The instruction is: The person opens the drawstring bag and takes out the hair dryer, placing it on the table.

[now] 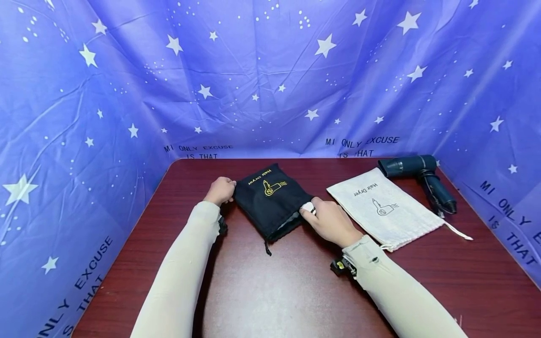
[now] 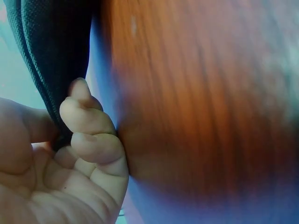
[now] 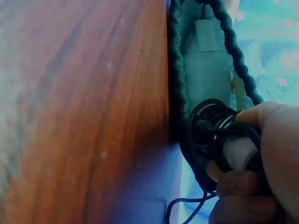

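A dark wood desk (image 1: 270, 291) stands walled by blue star-printed cloth (image 1: 127, 94). At its middle lies a black pouch (image 1: 270, 199): left hand (image 1: 220, 190) pinches its far corner, right hand (image 1: 331, 220) grips a white plug and coiled cord (image 3: 219, 130) at its mouth.

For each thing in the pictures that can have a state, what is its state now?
black bag: mouth open, a hair dryer partly inside
white bag: flat, lying on the table
dark hair dryer: lying outside the bags
left hand: pinching the black bag's edge
right hand: gripping the coiled cord
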Demonstrator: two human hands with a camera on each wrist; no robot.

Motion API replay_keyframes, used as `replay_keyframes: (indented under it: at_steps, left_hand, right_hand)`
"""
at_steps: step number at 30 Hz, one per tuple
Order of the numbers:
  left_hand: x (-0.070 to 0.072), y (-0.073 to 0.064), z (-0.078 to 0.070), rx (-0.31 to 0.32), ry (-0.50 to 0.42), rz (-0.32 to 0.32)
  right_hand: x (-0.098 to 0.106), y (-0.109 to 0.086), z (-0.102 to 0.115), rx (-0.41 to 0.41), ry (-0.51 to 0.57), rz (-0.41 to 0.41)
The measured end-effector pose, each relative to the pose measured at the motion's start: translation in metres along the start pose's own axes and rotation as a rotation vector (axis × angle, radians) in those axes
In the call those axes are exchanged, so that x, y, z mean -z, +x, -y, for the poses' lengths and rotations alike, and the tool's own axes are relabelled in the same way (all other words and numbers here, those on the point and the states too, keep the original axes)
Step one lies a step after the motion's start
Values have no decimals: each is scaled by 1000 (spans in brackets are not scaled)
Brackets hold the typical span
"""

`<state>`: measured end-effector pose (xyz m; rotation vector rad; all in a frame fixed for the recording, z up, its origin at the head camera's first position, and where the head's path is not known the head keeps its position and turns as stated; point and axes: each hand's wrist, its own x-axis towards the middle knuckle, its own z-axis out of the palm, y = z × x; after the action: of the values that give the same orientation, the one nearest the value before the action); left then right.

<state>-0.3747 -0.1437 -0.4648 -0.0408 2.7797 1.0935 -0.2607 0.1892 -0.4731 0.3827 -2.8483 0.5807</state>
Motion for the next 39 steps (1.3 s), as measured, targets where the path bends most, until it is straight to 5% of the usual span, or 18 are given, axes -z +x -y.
replay_keyframes:
  at_steps: [12,24,39]
  left_hand:
    - [6,-4,1,19,-17,-12]
    - [5,0,5,115,-215,-36]
    - [8,4,11,151,-289,-80]
  right_hand:
    - [1,-2,3,19,16,-12]
    - [1,-2,3,21,35,-6]
    - [1,-2,3,35,47,-7]
